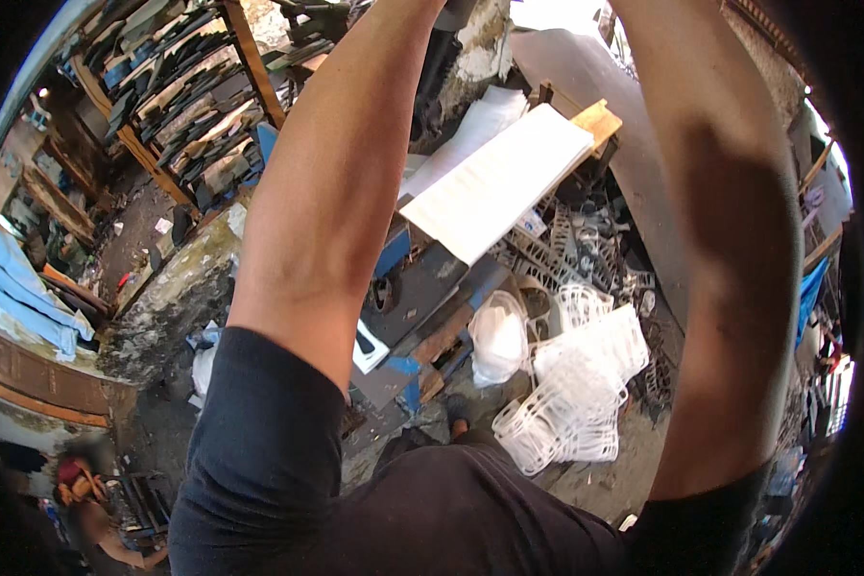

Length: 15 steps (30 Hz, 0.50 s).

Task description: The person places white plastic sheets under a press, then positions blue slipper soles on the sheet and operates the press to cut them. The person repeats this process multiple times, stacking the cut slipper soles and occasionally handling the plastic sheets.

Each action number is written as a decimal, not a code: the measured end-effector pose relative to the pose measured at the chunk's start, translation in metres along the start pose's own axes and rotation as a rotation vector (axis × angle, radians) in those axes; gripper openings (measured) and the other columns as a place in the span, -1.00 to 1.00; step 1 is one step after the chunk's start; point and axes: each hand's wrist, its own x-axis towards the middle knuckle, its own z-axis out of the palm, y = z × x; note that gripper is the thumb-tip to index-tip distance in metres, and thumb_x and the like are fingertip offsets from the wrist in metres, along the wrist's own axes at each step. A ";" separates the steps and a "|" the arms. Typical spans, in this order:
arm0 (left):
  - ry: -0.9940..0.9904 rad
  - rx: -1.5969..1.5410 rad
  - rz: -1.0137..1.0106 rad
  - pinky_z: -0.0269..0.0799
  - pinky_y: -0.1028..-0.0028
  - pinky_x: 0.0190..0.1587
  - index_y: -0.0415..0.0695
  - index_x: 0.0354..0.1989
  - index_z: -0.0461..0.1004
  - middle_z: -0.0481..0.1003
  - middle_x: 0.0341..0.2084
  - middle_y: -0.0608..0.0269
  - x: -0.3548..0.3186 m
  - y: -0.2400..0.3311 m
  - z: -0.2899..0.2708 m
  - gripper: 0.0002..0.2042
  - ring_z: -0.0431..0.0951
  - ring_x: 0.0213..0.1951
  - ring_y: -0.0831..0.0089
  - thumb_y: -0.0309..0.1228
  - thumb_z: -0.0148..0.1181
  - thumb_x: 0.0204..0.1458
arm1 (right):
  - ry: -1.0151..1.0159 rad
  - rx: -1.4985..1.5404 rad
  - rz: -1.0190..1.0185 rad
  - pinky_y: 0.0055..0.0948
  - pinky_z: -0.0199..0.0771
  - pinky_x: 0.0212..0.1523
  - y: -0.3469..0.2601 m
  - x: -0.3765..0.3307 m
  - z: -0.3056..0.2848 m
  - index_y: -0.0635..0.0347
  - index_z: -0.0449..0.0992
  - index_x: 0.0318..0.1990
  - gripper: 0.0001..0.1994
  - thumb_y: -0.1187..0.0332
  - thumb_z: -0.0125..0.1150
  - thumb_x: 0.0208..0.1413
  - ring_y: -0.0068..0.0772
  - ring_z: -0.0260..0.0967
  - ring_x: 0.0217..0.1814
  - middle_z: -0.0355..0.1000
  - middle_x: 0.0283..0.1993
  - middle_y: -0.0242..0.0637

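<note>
Both my arms are raised toward the upper edge, and both hands lie beyond the picture. My left forearm (346, 154) rises at the centre left, beside something dark at the top. On the right, my right forearm (720, 182) goes up past a large grey sheet (586, 86). Between the arms, a long white sheet or stack of sheets (499, 182) lies slanted over a dark worktable (422, 278). What either hand holds or touches cannot be seen.
White sheets with cut-out holes (576, 394) are heaped near my body, beside a white plastic bag (499, 336). A rack of flat dark pieces (192, 115) stands at the far left. Blue cloth (24, 288) hangs left. Another person (106, 538) is at the lower left.
</note>
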 end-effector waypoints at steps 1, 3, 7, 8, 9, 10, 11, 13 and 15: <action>-0.023 0.159 0.116 0.47 0.19 -0.15 -0.21 -0.15 0.54 0.56 -0.28 -0.26 -0.009 0.004 0.009 -0.69 0.58 -0.16 -0.03 -0.33 -0.14 0.24 | 0.034 -0.005 0.095 -0.22 0.31 0.13 -0.004 -0.008 0.011 -0.04 0.70 -0.51 -0.84 0.30 0.18 -0.08 -0.30 0.53 -0.18 0.62 -0.33 -0.28; -0.065 0.487 0.361 0.47 0.17 -0.17 -0.21 -0.18 0.53 0.55 -0.27 -0.26 -0.024 0.014 0.021 -0.79 0.57 -0.16 -0.07 -0.44 -0.03 0.16 | 0.055 -0.060 0.197 -0.32 0.33 0.10 -0.001 -0.036 0.003 0.04 0.66 -0.54 -0.86 0.42 0.17 -0.08 -0.37 0.53 -0.18 0.59 -0.42 -0.29; -0.433 0.968 0.254 0.40 0.31 -0.19 -0.09 -0.50 0.46 0.52 -0.45 0.07 -0.168 -0.080 0.077 -0.94 0.51 -0.19 0.23 -0.42 0.12 -0.06 | -0.008 0.035 0.531 -0.23 0.40 -0.26 -0.106 -0.234 0.024 0.07 0.53 -0.27 -0.77 0.14 0.09 0.25 -0.30 0.43 -0.28 0.49 -0.32 -0.31; -0.500 0.978 0.204 0.39 0.33 -0.23 -0.08 -0.49 0.47 0.51 -0.43 0.10 -0.214 -0.045 0.089 -0.89 0.47 -0.28 0.25 -0.35 0.09 0.00 | -0.065 -0.062 0.694 -0.23 0.40 -0.24 -0.148 -0.271 0.003 0.06 0.54 -0.22 -0.74 0.12 0.03 0.29 -0.32 0.41 -0.22 0.49 -0.24 -0.36; -0.510 0.877 0.407 0.37 0.34 -0.18 -0.06 -0.47 0.50 0.49 -0.43 0.16 -0.264 -0.053 0.091 -0.86 0.45 -0.28 0.27 -0.31 0.08 0.03 | -0.122 -0.157 0.863 -0.23 0.40 -0.22 -0.187 -0.308 -0.019 0.05 0.55 -0.17 -0.71 0.10 -0.02 0.32 -0.34 0.39 -0.17 0.49 -0.15 -0.40; -0.504 0.784 0.635 0.35 0.35 -0.13 -0.04 -0.44 0.52 0.48 -0.43 0.22 -0.302 -0.082 0.093 -0.83 0.43 -0.28 0.29 -0.26 0.07 0.06 | -0.116 -0.010 1.056 -0.19 0.31 -0.09 -0.237 -0.341 -0.032 0.10 0.51 -0.08 -0.69 0.08 0.04 0.27 -0.25 0.34 -0.06 0.46 -0.08 -0.32; -0.611 0.850 0.722 0.32 0.34 -0.09 -0.03 -0.44 0.52 0.46 -0.42 0.26 -0.318 -0.115 0.081 -0.83 0.42 -0.25 0.32 -0.25 0.08 0.05 | -0.090 0.355 1.293 -0.15 0.22 0.04 -0.294 -0.369 -0.035 0.14 0.46 0.02 -0.62 0.07 0.10 0.21 -0.16 0.30 0.05 0.43 -0.01 -0.23; -0.727 0.885 0.782 0.23 0.32 0.00 -0.01 -0.45 0.50 0.42 -0.43 0.35 -0.353 -0.143 0.062 -0.83 0.38 -0.19 0.37 -0.23 0.07 0.05 | -0.256 0.907 1.590 -0.07 0.05 0.30 -0.384 -0.421 -0.028 0.22 0.36 0.20 -0.40 0.03 0.22 0.10 0.03 0.21 0.27 0.37 0.14 -0.05; -0.663 0.843 0.718 0.19 0.31 0.02 0.01 -0.44 0.49 0.40 -0.45 0.39 -0.348 -0.118 0.067 -0.83 0.38 -0.19 0.39 -0.21 0.06 0.06 | -0.364 0.567 1.101 0.13 -0.14 0.36 -0.367 -0.429 -0.020 0.19 0.27 0.29 -0.27 -0.05 0.27 0.05 0.04 0.16 0.32 0.32 0.22 -0.08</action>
